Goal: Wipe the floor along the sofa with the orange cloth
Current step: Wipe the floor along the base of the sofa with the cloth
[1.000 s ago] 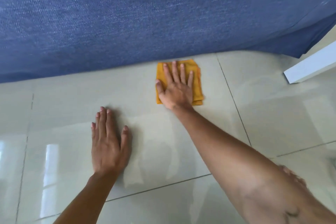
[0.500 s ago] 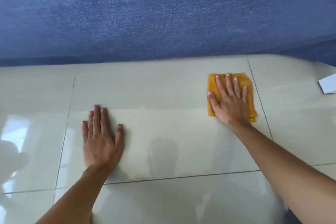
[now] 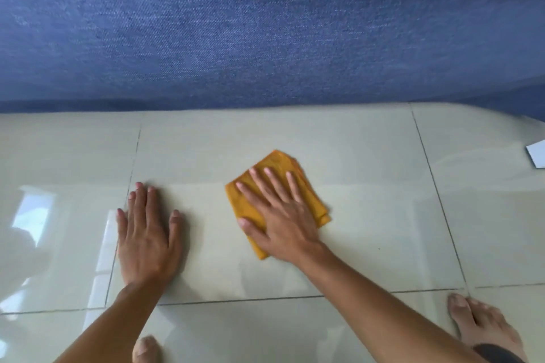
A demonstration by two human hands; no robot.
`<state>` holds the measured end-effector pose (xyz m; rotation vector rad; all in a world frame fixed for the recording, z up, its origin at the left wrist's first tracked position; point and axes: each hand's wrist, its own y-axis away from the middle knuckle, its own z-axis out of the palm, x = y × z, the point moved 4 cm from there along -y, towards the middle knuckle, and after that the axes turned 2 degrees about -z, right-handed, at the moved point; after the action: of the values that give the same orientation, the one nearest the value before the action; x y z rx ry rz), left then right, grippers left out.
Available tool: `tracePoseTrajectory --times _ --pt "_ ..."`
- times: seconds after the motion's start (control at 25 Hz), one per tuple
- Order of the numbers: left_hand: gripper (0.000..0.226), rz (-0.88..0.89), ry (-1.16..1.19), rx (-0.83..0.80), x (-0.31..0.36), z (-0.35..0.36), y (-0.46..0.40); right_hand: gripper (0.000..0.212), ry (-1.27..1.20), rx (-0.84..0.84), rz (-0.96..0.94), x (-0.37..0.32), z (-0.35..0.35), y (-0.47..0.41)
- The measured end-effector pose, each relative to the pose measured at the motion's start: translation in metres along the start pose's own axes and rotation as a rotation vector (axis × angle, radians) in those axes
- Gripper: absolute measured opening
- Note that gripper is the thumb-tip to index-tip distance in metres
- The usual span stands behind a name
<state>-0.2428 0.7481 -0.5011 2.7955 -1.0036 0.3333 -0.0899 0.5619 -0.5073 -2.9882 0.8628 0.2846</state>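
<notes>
A folded orange cloth lies flat on the glossy pale floor tiles, a little in front of the blue sofa. My right hand presses down on the cloth with fingers spread, covering its middle. My left hand rests flat on the bare tile to the left of the cloth, palm down, holding nothing. The sofa's lower edge runs across the view just beyond the cloth.
My bare feet show at the bottom: one foot at the right, toes of the other near the middle. A white object's corner pokes in at the right edge. Grout lines cross the floor.
My right hand has slid the cloth leftward and away from the sofa, toward my left hand; the cloth has turned at an angle. The left hand stays planted.
</notes>
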Motion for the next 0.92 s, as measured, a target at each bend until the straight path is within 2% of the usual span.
tracePoseTrajectory --times 0.12,0.24,0.4,0.52,0.64,0.76,0.92 --pt "0.077 0.04 -0.039 -0.032 -0.014 -0.003 -0.009 0.067 0.088 0.021 0.136 0.066 -0.007 0.032" --pt "0.075 0.058 -0.03 -0.036 -0.019 -0.002 -0.01 0.071 0.117 0.012 0.37 0.111 -0.014 0.001" --pt "0.074 0.066 -0.012 -0.036 -0.021 0.001 -0.01 0.073 0.045 0.048 0.497 0.083 -0.007 -0.086" --pt "0.074 0.079 0.004 -0.032 -0.02 -0.001 -0.01 0.071 -0.019 0.073 0.434 0.024 0.002 -0.132" --pt "0.074 0.081 0.023 -0.021 -0.02 -0.001 -0.009 0.07 -0.072 0.083 0.278 -0.034 0.009 -0.148" --pt "0.073 0.081 0.039 -0.02 -0.021 -0.001 -0.01 0.07 -0.072 0.071 0.134 -0.066 0.017 -0.138" --pt "0.074 0.08 0.034 -0.019 -0.02 -0.002 -0.01 0.069 -0.082 0.056 0.048 -0.093 0.023 -0.098"
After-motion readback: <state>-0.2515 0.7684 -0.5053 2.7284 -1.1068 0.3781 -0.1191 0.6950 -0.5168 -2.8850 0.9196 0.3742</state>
